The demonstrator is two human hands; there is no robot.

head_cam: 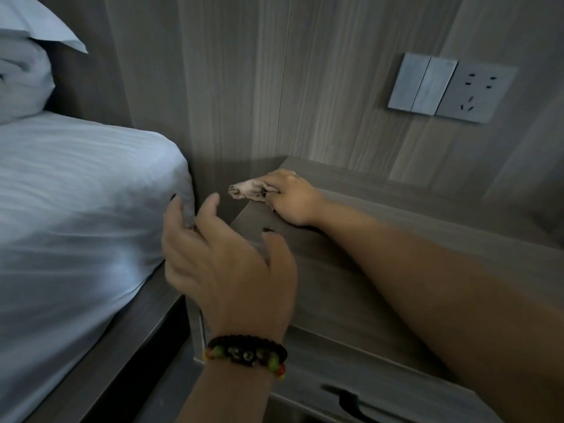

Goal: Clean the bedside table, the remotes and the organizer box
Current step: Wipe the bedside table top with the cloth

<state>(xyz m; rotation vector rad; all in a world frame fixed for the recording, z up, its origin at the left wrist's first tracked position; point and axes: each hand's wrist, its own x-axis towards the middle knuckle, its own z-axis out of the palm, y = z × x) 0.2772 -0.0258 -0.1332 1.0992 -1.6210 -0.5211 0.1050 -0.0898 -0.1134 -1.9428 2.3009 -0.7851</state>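
The grey wood-grain bedside table (351, 288) fills the lower right of the head view. At its far left corner my right hand (290, 199) grips a crumpled beige cloth (245, 189) and presses it on the tabletop; the cloth's end sticks out past the table's left edge. My left hand (225, 257), with a beaded bracelet on the wrist, hovers over the gap between bed and table, fingers spread and holding nothing. No remotes or organizer box are in view.
A bed with a white sheet (76, 209) and pillows (24, 71) stands close on the left. A wood-panel wall behind the table carries a switch and socket plate (448, 87). The table's drawer front (366, 395) has a dark handle slot.
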